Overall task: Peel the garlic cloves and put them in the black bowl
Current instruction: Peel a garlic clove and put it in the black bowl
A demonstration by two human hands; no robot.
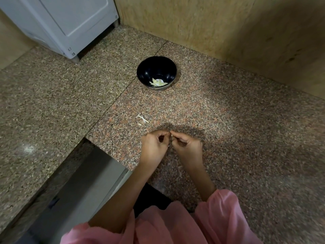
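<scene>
Above the granite counter | left hand and right hand pinch a garlic clove, axis unclear | black bowl upright | no writing legible

Both forearms are reaching forward from loose pink sleeves, converging toward the middle. The left hand is sitting with its back to the camera, fingers curling inward and the thumb and forefinger coming together at the top. The right hand is mirroring it just beside, knuckles up, fingers bending in toward the palm. The fingertips of the two hands are meeting, and both are pinching a small pale garlic clove between them, most of it hidden by the fingers. The wrists are lying level and a little apart, the left elbow is bending out to the side, and the right forearm is running straighter.
</scene>
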